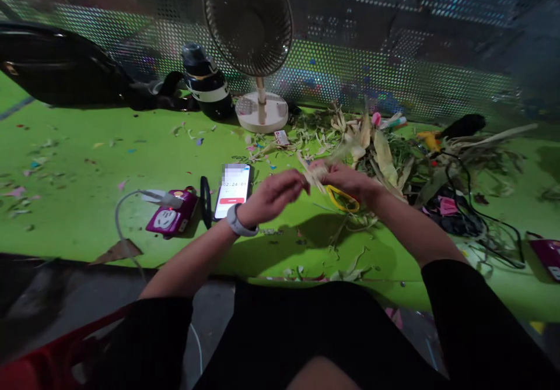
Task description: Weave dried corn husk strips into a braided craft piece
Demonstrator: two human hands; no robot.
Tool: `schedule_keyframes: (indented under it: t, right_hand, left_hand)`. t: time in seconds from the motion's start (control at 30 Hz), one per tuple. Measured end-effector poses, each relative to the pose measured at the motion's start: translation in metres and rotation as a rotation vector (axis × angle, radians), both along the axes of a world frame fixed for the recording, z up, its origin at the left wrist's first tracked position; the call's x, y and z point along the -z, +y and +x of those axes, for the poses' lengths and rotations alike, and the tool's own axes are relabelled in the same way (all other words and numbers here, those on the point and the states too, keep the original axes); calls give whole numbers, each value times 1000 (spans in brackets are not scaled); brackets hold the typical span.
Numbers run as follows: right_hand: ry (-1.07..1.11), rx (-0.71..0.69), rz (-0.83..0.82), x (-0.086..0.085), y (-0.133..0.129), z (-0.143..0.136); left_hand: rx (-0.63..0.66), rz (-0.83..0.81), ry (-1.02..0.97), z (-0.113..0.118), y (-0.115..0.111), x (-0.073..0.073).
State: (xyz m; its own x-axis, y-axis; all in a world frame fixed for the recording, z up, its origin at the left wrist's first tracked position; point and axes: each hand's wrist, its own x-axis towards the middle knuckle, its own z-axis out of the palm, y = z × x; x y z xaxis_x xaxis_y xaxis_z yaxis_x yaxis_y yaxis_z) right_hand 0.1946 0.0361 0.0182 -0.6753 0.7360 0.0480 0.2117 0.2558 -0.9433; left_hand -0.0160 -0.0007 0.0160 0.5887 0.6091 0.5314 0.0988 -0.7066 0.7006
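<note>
My right hand (343, 179) is closed around a small bundle of pale dried corn husk strips (315, 174), which is blurred by motion. The fingers of my left hand (277, 193), pressed together, meet the left end of the strips. A grey band circles my left wrist. Just under my right hand shows a yellow loop (342, 199), like a scissors handle; whether the hand touches it I cannot make out. Behind and right of my right hand lies a heap of dried corn husks (385, 157).
Left of my hands lie a phone (233, 195) showing a timer and a purple power adapter (172, 215) with a cable. A fan (261, 113), a dark bottle (207, 87) and a black bag (61, 66) stand along the perforated screen. Scraps litter the green table (87, 168).
</note>
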Motion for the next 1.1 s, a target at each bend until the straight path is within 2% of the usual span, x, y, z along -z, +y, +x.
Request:
schedule_keyframes:
  t: [0.03, 0.07, 0.13, 0.2, 0.3, 0.4, 0.47, 0.5, 0.57, 0.63, 0.67, 0.7, 0.77, 0.83, 0.93, 1.0, 1.1]
  right_hand:
    - [28, 124, -20, 13, -6, -5]
    - [29, 249, 10, 24, -13, -9]
    - [-96, 359, 156, 37, -30, -14]
    - [-348, 415, 390, 35, -46, -13]
    - [-687, 296, 737, 10, -55, -5]
    - [-829, 80, 866, -20, -42, 5]
    - [-755, -53, 804, -34, -26, 10]
    - [-677, -121, 718, -37, -17, 11]
    - [-478, -283, 436, -35, -2, 12]
    - [-286, -376, 107, -22, 5, 9]
    - [-192, -311, -1, -12, 5, 6]
    - [-98, -191, -68, -2, 3, 3]
    - [49, 142, -97, 16, -8, -4]
    - [38, 290, -3, 27, -24, -10]
    - [-172, 347, 312, 26, -46, -13]
    - [-371, 356, 557, 17, -53, -9]
    - [-643, 233, 814, -2, -50, 2]
  left_hand:
    - [-162, -64, -22, -1, 7, 3]
    - [-260, -105, 2, -1, 13, 7]
    - [-379, -100, 110, 0, 24, 18]
    - [-440, -33, 281, 4, 26, 28]
    - [-389, 94, 591, 11, 17, 35]
    - [-174, 204, 805, 16, 1, 30]
    - [11, 253, 813, 16, -8, 22]
    - [104, 263, 779, 15, -11, 17]
    - [273, 240, 646, 10, -14, 6]
    - [351, 153, 434, 4, -13, -3]
    - [314, 90, 313, 1, -11, -6]
    - [214, 25, 201, -2, -7, -8]
    - [-67, -87, 63, -4, 2, -6]
    - [-254, -130, 54, -2, 11, 1]
    - [-381, -55, 192, 4, 17, 16]
    - [-393, 18, 346, 7, 16, 23]
    - [-253, 89, 625, 10, 8, 27]
